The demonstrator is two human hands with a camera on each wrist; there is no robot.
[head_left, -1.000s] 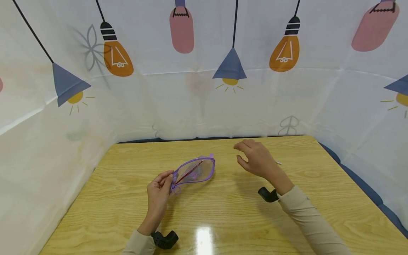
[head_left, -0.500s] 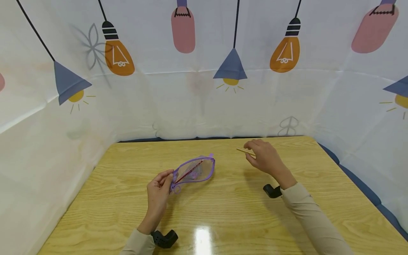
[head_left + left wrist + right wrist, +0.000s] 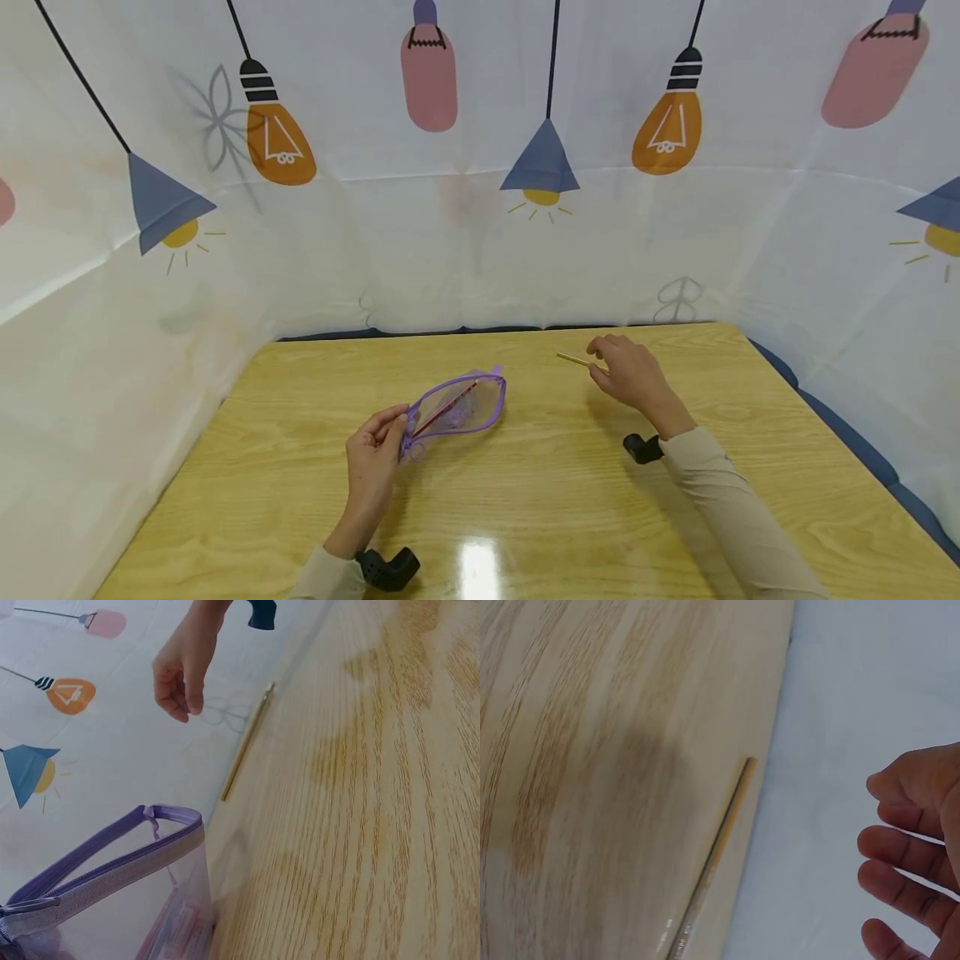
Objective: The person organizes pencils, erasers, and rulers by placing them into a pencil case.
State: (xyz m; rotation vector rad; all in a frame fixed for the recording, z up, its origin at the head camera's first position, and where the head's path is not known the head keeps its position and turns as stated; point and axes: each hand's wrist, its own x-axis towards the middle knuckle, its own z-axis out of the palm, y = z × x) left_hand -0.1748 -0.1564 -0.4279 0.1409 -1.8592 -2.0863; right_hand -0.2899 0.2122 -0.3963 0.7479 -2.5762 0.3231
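My left hand (image 3: 371,467) grips one end of a purple-edged, see-through mesh pencil pouch (image 3: 480,407). The pouch's zipped top (image 3: 142,859) gapes in the left wrist view. A thin dark-red stick (image 3: 450,407) shows in it; other contents are blurred. To the right, a gold-coloured pencil (image 3: 572,359) lies on the table, its right part hidden behind my right hand (image 3: 633,377). That hand hovers over the pencil with loosely bent fingers and holds nothing. The right wrist view shows the pencil (image 3: 716,855) lying apart from the fingertips (image 3: 877,841).
The wooden table (image 3: 495,483) has its far edge just beyond the pencil. A white cloth (image 3: 450,250) printed with lamps and bulbs hangs behind and along both sides. Each wrist wears a black camera mount (image 3: 390,569).
My right hand has shifted right along the pencil, uncovering its left part. The pencil stays in place on the table. My left hand and the pouch have hardly moved.
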